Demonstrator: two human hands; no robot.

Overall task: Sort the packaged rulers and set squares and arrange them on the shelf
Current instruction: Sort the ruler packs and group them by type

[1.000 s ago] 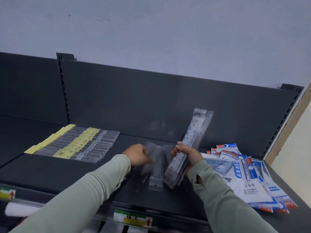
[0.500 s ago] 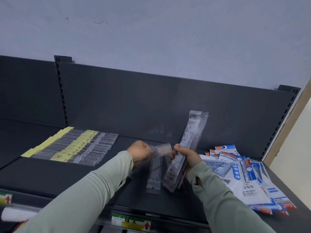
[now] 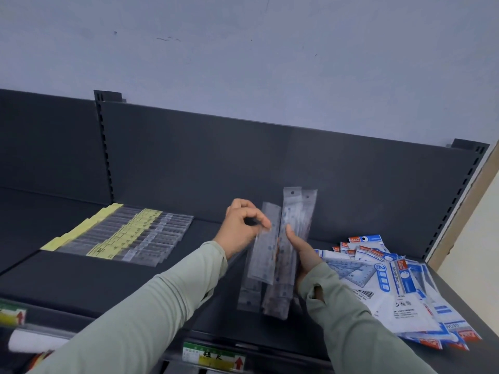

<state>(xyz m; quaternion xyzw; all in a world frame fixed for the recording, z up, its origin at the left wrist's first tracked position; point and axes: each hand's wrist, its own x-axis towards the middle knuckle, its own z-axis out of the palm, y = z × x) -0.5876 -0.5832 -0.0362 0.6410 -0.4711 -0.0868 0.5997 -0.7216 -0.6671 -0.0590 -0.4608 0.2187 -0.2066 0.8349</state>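
My right hand (image 3: pixel 302 253) grips a bundle of clear-packaged rulers (image 3: pixel 294 225), held nearly upright above the dark shelf (image 3: pixel 81 279). My left hand (image 3: pixel 241 226) pinches one more clear ruler packet (image 3: pixel 266 249) by its upper part and holds it against the left side of that bundle. A neat row of clear ruler packets with yellow labels (image 3: pixel 127 233) lies flat on the shelf to the left. A loose heap of blue-and-white set square packets (image 3: pixel 391 282) lies on the shelf to the right.
The shelf has a dark back panel (image 3: pixel 216 163) with slotted uprights and a grey wall above. Price labels (image 3: pixel 214 359) sit on the front rail. A beige wall edge (image 3: pixel 469 238) bounds the right side.
My left hand lifted a ruler packet off the shelf and brought it up against the bundle in my right hand. The bundle has turned more upright.
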